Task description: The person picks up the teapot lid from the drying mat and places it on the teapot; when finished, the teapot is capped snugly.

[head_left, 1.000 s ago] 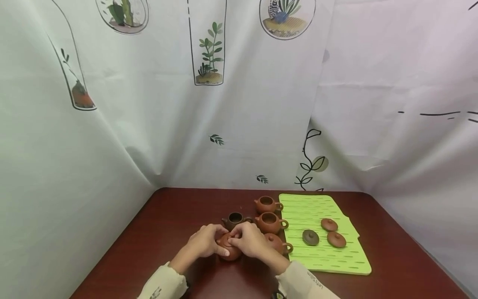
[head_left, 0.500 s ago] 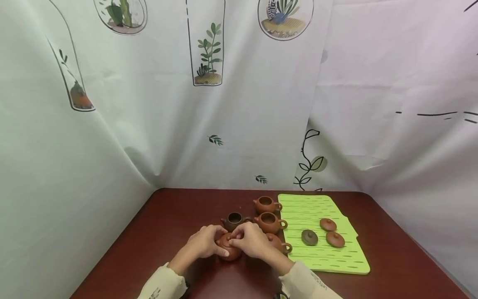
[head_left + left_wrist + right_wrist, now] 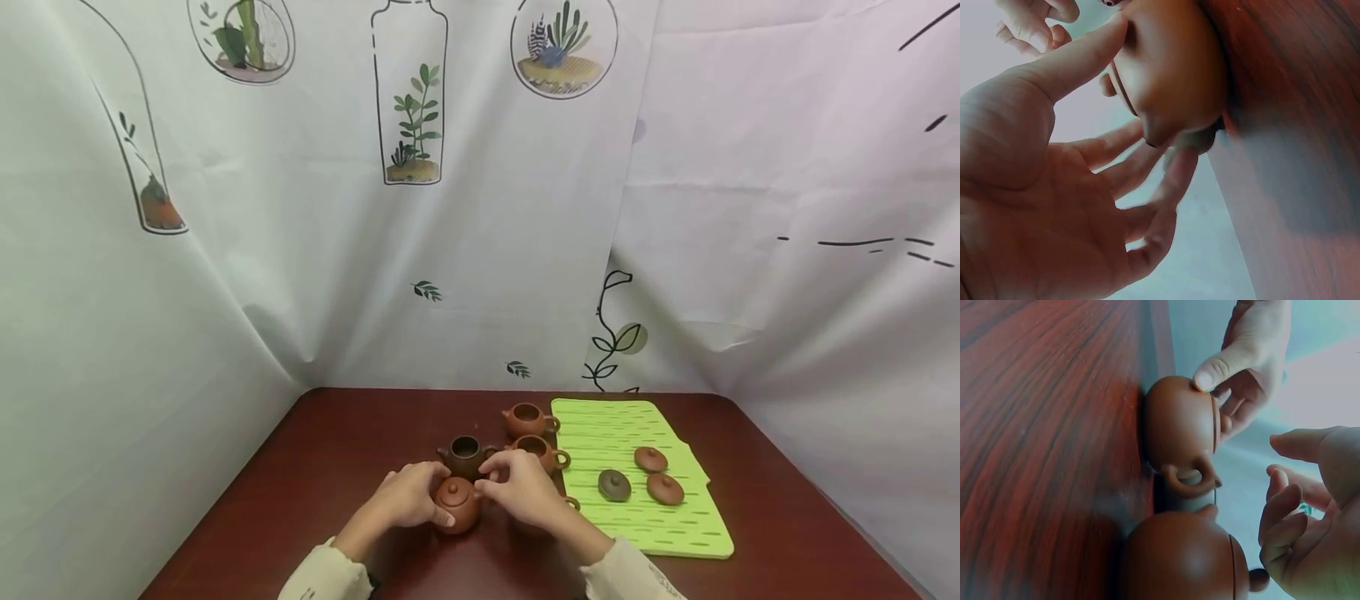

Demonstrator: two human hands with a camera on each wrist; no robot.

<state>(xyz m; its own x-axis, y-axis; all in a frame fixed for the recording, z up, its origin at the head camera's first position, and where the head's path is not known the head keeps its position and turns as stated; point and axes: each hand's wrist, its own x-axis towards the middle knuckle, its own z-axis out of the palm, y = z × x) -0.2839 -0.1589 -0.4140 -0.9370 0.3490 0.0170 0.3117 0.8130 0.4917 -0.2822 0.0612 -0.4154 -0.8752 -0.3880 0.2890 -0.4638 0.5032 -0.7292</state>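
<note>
A reddish-brown clay teapot stands on the table with its lid seated on top. My left hand holds its body, thumb on the near side and fingers round the spout side, as the left wrist view shows. Just right of this teapot hovers my right hand, its fingers loosely bent around nothing; in the right wrist view a gap separates the fingers from the pot's lid. A second lidded teapot stands close to the handle, mostly hidden under my right hand in the head view.
Behind the held pot sits a dark lidless teapot. Two brown lidless teapots stand farther back to the right. On a green mat at right lie a dark lid and two brown lids. White cloth surrounds the table.
My right hand has let go of the lid knob and moved off to the right. The left hand stays on the teapot. The head view has tilted slightly upward.
</note>
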